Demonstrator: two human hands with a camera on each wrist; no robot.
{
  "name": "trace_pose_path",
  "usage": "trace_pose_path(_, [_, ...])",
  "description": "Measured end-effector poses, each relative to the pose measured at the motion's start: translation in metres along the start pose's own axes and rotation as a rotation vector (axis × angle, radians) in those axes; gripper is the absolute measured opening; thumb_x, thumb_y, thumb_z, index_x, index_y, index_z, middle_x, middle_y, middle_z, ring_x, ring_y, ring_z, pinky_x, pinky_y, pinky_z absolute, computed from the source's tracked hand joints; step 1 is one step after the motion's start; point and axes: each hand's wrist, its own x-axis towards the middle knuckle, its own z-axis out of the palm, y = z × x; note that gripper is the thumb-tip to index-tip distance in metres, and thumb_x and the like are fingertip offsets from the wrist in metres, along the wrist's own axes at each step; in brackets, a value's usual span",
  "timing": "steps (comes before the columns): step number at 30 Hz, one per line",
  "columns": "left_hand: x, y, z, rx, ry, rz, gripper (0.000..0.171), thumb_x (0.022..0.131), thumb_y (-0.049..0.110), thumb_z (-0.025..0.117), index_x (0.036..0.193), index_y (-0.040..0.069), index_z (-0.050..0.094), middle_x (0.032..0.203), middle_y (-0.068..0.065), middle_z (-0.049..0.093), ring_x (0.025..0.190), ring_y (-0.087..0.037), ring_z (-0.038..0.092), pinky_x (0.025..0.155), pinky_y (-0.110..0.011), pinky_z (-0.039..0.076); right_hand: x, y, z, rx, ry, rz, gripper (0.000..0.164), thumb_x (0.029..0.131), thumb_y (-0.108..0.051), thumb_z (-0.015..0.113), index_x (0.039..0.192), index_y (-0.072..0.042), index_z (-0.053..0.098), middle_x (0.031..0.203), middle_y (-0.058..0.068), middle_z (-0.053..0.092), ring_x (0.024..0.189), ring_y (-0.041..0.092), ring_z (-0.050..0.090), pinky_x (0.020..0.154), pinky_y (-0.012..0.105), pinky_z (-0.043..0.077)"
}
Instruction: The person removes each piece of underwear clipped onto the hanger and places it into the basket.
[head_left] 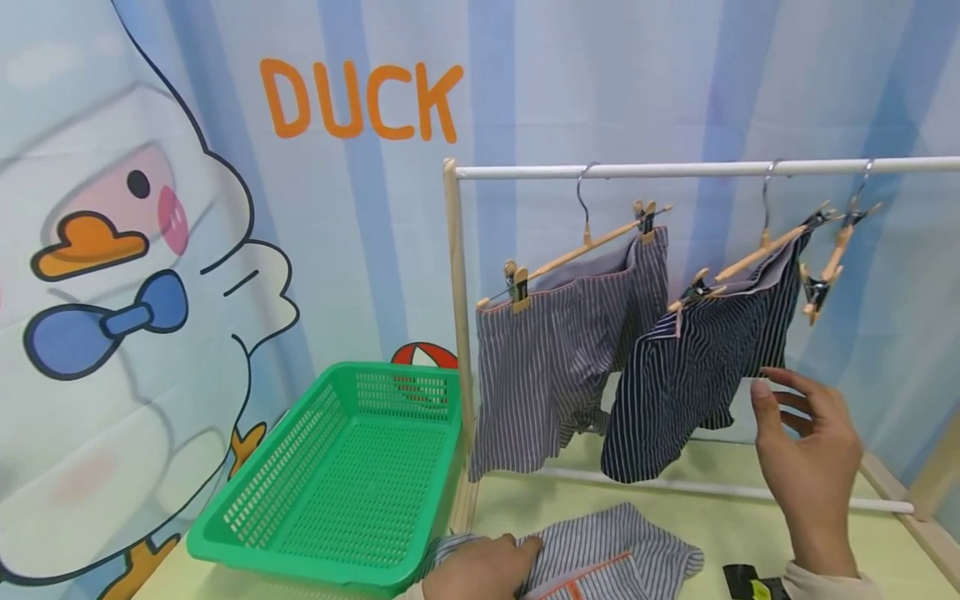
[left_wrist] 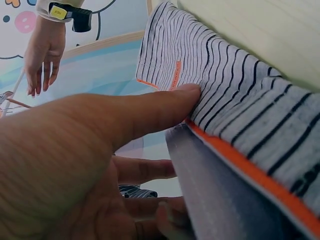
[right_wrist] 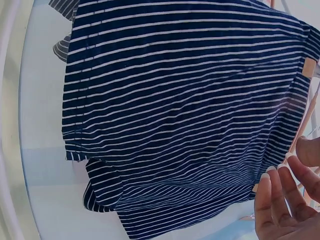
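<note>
At the bottom of the head view, my left hand point(head_left: 480, 568) holds grey-and-white striped shorts point(head_left: 600, 542) with an orange waistband edge. In the left wrist view, the thumb point(left_wrist: 150, 112) lies against the waistband, with the other fingers behind the cloth. My right hand point(head_left: 813, 454) is raised with bent, parted fingers and holds nothing. It is close to navy striped shorts point(head_left: 697, 367) that hang from a clip hanger point(head_left: 765, 250). Grey striped shorts point(head_left: 555, 358) hang from another clip hanger point(head_left: 588, 243) to the left. A third hanger point(head_left: 836, 250) carries no garment.
The white rail point(head_left: 697, 170) of a wooden-post rack bears the hangers. A green plastic basket point(head_left: 360, 475) with nothing in it stands left of the rack. Behind is a curtain point(head_left: 360, 250) with a duck print. The tabletop point(head_left: 540, 504) is pale yellow.
</note>
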Motion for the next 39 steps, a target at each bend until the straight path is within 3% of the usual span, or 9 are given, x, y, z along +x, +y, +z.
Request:
trace_pose_path(3, [0.001,-0.001,0.004,0.021,0.021,0.016,0.039,0.089,0.031,0.06,0.125,0.018,0.053,0.103,-0.004,0.064,0.087,-0.014,0.059,0.071,-0.033,0.053,-0.001,-0.002,0.0,-0.009,-0.012,-0.022,0.028,0.089,-0.017,0.065,0.115,-0.008,0.066,0.1,-0.019,0.049,0.088,-0.004,0.052,0.075,0.008,0.041])
trace_pose_path(8, [0.0,0.0,0.006,0.029,0.048,0.015,0.039,0.091,0.029,0.059,0.127,0.017,0.052,0.1,-0.004,0.063,0.084,-0.015,0.059,0.069,-0.033,0.053,-0.001,-0.004,-0.003,-0.024,-0.012,-0.034,0.028,0.089,-0.016,0.065,0.116,-0.009,0.066,0.102,-0.018,0.049,0.089,-0.004,0.051,0.075,0.007,0.04])
trace_pose_path(17, [0.0,0.006,0.005,0.024,0.011,-0.012,0.04,0.093,0.032,0.055,0.13,0.019,0.049,0.092,-0.001,0.066,0.078,-0.016,0.06,0.066,-0.036,0.053,-0.001,-0.009,-0.005,-0.015,-0.008,-0.065,0.028,0.087,-0.013,0.066,0.114,-0.006,0.066,0.101,-0.02,0.049,0.089,-0.005,0.052,0.074,0.007,0.04])
trace_pose_path(24, [0.002,0.002,0.008,-0.034,-0.04,-0.03,0.054,0.087,0.043,0.062,0.128,0.009,0.049,0.098,-0.007,0.065,0.084,-0.017,0.06,0.074,-0.033,0.053,-0.001,-0.01,-0.002,-0.017,-0.034,-0.1,0.027,0.087,-0.011,0.066,0.114,-0.005,0.066,0.105,-0.007,0.055,0.089,-0.005,0.051,0.073,0.007,0.04])
trace_pose_path(29, [0.004,0.004,0.008,-0.144,-0.004,-0.071,0.066,0.086,0.045,0.064,0.135,0.009,0.039,0.109,-0.015,0.06,0.086,-0.025,0.06,0.074,-0.038,0.053,-0.001,-0.008,-0.002,-0.036,-0.049,-0.101,0.028,0.088,-0.012,0.065,0.115,-0.004,0.065,0.107,0.001,0.057,0.089,-0.006,0.05,0.073,0.008,0.039])
trace_pose_path(32, [0.003,0.006,0.005,-0.215,0.068,-0.047,0.069,0.085,0.044,0.065,0.137,0.008,0.037,0.109,-0.016,0.06,0.087,-0.025,0.06,0.074,-0.038,0.053,-0.002,-0.007,-0.002,-0.043,-0.048,-0.091,0.028,0.088,-0.012,0.065,0.115,-0.004,0.064,0.107,0.001,0.057,0.088,-0.007,0.049,0.073,0.007,0.039])
trace_pose_path(36, [-0.001,0.007,-0.001,-0.256,0.148,0.062,0.041,0.086,0.03,0.061,0.119,0.008,0.052,0.089,-0.008,0.061,0.075,-0.014,0.056,0.064,-0.032,0.05,-0.002,-0.006,-0.003,-0.053,-0.044,-0.088,0.028,0.088,-0.012,0.065,0.115,-0.004,0.064,0.106,0.002,0.057,0.088,-0.008,0.048,0.073,0.007,0.038])
trace_pose_path(39, [-0.004,0.007,-0.007,-0.305,0.178,0.101,0.023,0.086,0.024,0.057,0.105,0.011,0.057,0.075,-0.002,0.053,0.063,-0.011,0.047,0.055,-0.031,0.043,-0.001,-0.005,-0.004,-0.055,-0.041,-0.092,0.028,0.088,-0.013,0.065,0.115,-0.004,0.064,0.106,0.003,0.057,0.088,-0.008,0.049,0.073,0.007,0.039])
